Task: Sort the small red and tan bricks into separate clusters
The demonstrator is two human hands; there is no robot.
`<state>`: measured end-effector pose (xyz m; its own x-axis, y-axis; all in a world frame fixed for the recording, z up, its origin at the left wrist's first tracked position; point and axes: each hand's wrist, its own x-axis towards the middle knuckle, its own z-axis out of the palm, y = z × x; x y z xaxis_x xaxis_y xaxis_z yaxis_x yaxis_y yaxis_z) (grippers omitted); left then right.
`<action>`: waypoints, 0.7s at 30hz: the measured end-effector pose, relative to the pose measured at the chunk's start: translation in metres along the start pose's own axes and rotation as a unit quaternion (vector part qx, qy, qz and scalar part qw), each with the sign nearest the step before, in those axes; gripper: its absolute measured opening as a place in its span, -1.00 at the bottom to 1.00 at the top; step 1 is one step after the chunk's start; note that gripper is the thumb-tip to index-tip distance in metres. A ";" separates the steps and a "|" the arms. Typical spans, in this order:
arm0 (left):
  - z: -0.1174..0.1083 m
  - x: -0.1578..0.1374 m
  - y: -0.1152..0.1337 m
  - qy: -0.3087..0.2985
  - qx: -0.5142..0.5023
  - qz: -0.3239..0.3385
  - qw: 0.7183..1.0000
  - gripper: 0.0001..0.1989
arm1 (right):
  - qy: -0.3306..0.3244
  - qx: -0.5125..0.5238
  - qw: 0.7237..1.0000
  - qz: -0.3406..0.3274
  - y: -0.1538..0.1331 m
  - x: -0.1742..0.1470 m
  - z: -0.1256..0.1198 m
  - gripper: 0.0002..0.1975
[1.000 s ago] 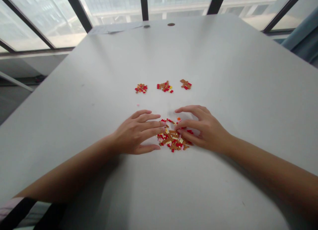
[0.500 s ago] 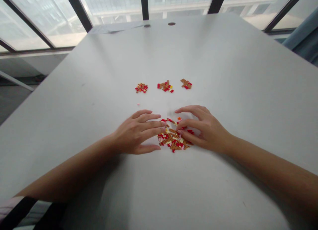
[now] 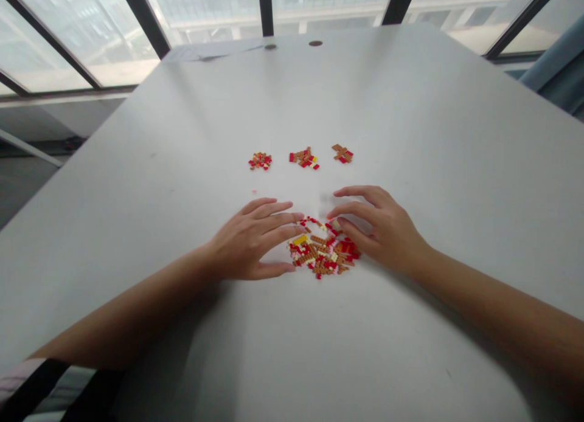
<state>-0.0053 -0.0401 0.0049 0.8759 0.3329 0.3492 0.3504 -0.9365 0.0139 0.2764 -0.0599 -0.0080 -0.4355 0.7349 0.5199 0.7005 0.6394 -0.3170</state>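
A loose pile of small building bricks (image 3: 323, 261), brown, red, cream, pink and yellow, lies on the white table between my hands. My left hand (image 3: 258, 236) is spread flat at the pile's left side, its fingertips over the edge and nothing held. A yellow brick (image 3: 300, 240) shows just below those fingers. At the pile's upper right, my right hand (image 3: 376, 224) is curved with thumb and fingers apart. Its index fingertip reaches an orange piece that is mostly covered. Part of the pile's right edge is hidden by this hand.
Farther back on the table (image 3: 410, 118) sit three smaller groups of bricks: a left one (image 3: 260, 161), a middle one (image 3: 303, 158) and a right one (image 3: 342, 154). A tiny pink piece (image 3: 254, 191) lies alone. Windows stand beyond the far edge.
My right hand has moved up and slightly right, from over the pile to its upper right edge, uncovering red bricks. The left hand has shifted slightly upward, revealing the yellow brick.
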 end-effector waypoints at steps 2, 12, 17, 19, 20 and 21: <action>0.000 0.000 0.000 0.001 -0.002 -0.001 1.000 -0.49 | 0.001 0.001 1.000 0.009 0.001 -0.001 0.002 -0.87; -0.001 0.000 0.000 0.012 -0.010 0.033 0.999 -0.58 | -0.018 0.010 1.000 0.022 0.000 0.000 -0.001 -0.86; -0.001 0.001 0.001 0.026 0.012 0.024 0.999 -0.55 | -0.014 0.014 0.999 0.027 0.000 0.000 -0.001 -0.85; 0.000 0.000 0.000 0.022 0.014 0.012 1.000 -0.52 | -0.012 0.011 1.000 0.023 0.001 0.000 0.000 -0.85; 0.000 0.000 0.000 0.020 0.013 0.008 1.000 -0.52 | -0.011 0.009 1.000 0.020 0.001 0.000 0.000 -0.85; 0.001 0.000 0.000 0.020 0.012 0.004 1.000 -0.51 | -0.010 0.007 1.000 0.017 0.001 0.000 0.000 -0.85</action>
<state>-0.0054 -0.0401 0.0039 0.8649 0.3202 0.3867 0.3518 -0.9360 -0.0119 0.2775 -0.0597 -0.0082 -0.4239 0.7600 0.4926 0.7067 0.6177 -0.3449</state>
